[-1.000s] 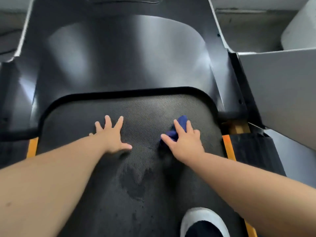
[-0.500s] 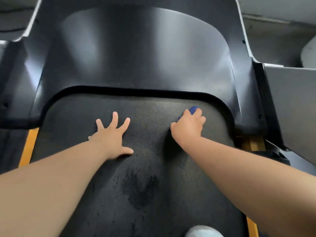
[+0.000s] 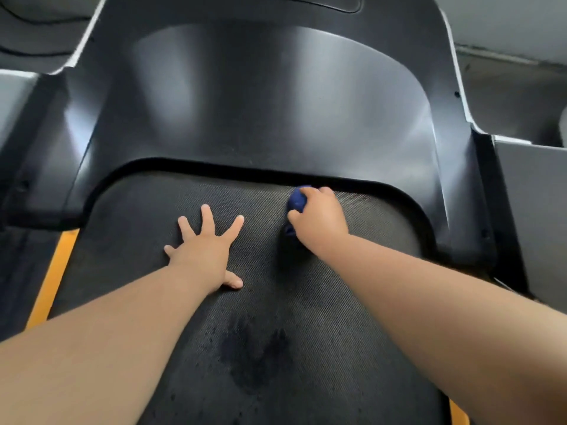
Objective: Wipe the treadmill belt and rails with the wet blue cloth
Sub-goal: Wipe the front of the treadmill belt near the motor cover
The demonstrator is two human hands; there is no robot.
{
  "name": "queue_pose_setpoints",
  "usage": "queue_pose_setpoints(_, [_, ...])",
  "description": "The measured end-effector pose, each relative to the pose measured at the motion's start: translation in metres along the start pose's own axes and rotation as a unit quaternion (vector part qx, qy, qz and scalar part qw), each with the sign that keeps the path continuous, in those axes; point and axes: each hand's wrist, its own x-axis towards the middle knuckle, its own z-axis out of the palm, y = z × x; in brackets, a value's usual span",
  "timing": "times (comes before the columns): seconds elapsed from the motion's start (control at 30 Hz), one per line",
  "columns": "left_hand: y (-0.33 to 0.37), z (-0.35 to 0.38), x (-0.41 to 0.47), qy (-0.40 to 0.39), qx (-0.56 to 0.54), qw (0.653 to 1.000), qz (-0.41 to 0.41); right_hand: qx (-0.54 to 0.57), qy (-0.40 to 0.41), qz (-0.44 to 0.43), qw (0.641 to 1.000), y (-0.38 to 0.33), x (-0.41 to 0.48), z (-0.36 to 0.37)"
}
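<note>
The blue cloth (image 3: 296,203) is bunched into a small dark-blue wad under the right hand (image 3: 319,219), at the far end of the treadmill belt (image 3: 352,302), just short of the black rim where the belt runs under the motor cover (image 3: 276,102). The right hand's grip is closed on the wad: fingers curl over its top and the thumb presses its near side, so only two patches of blue show, one by the fingertips and one below the thumb. The left hand (image 3: 205,253) lies flat on the belt near it, fingers straight and spread wide, its grip holding nothing. The belt is dark grey with a fine dotted texture; between the two forearms a darker wet patch (image 3: 251,354) with scattered droplets marks it. The cover rises smooth and glossy beyond the hands and curves around the belt's end on both sides. A yellow stripe (image 3: 52,280) runs along the belt's left edge, with the black left rail (image 3: 18,271) outside it. Bare belt lies to the right of the cloth as far as the cover's curved corner, and to the left of the left hand as far as the stripe.
</note>
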Motion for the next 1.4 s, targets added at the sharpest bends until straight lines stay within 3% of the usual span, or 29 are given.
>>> queue_pose_setpoints(0.07, [-0.001, 0.000, 0.000, 0.002, -0.005, 1.000, -0.001, -0.066, -0.052, -0.100, 0.991, -0.030, 0.012, 0.009])
queue_pose_setpoints(0.13, [0.000, -0.001, 0.000, 0.002, -0.006, 1.000, 0.002, -0.126, -0.047, -0.132, 0.982, -0.036, 0.021, 0.008])
queue_pose_setpoints(0.23, [-0.001, -0.001, 0.000, -0.005, -0.004, 1.000, -0.001, -0.158, 0.012, -0.123, 0.980, -0.002, 0.019, -0.004])
queue_pose_setpoints(0.37, [-0.001, -0.003, 0.002, -0.011, -0.015, 1.000, 0.001, -0.158, 0.072, -0.043, 0.984, 0.038, 0.014, -0.025])
queue_pose_setpoints(0.5, [-0.002, 0.001, 0.002, 0.015, -0.015, 1.000, 0.004, -0.143, -0.022, -0.252, 0.957, -0.017, 0.014, 0.010])
queue_pose_setpoints(0.53, [-0.003, 0.001, 0.002, 0.020, -0.016, 1.000, 0.003, -0.156, -0.032, -0.270, 0.950, -0.030, 0.014, 0.016])
queue_pose_setpoints(0.63, [-0.006, 0.003, -0.001, 0.026, -0.021, 0.999, -0.004, -0.212, -0.022, -0.228, 0.950, -0.030, 0.014, 0.008])
queue_pose_setpoints(0.8, [-0.008, 0.004, 0.002, 0.038, -0.031, 0.999, 0.002, -0.290, -0.005, -0.081, 0.954, 0.027, 0.010, -0.035])
queue_pose_setpoints(0.9, [-0.006, 0.005, 0.002, 0.051, -0.055, 0.997, -0.009, -0.227, -0.018, -0.170, 0.959, -0.002, 0.001, -0.019])
queue_pose_setpoints(1.0, [-0.009, 0.008, 0.002, 0.061, -0.055, 0.997, -0.006, -0.244, -0.046, -0.269, 0.931, -0.045, -0.009, 0.011])
queue_pose_setpoints(1.27, [-0.016, 0.005, 0.004, 0.042, -0.034, 0.998, 0.008, -0.324, -0.008, -0.031, 0.946, 0.048, 0.000, -0.054])
queue_pose_setpoints(1.33, [-0.012, 0.003, 0.005, 0.042, -0.025, 0.999, 0.005, -0.257, -0.009, -0.086, 0.963, 0.030, -0.005, -0.042])
queue_pose_setpoints(1.4, [-0.008, 0.003, 0.004, 0.042, -0.018, 0.999, -0.003, -0.215, -0.041, -0.192, 0.957, -0.002, -0.010, -0.017])
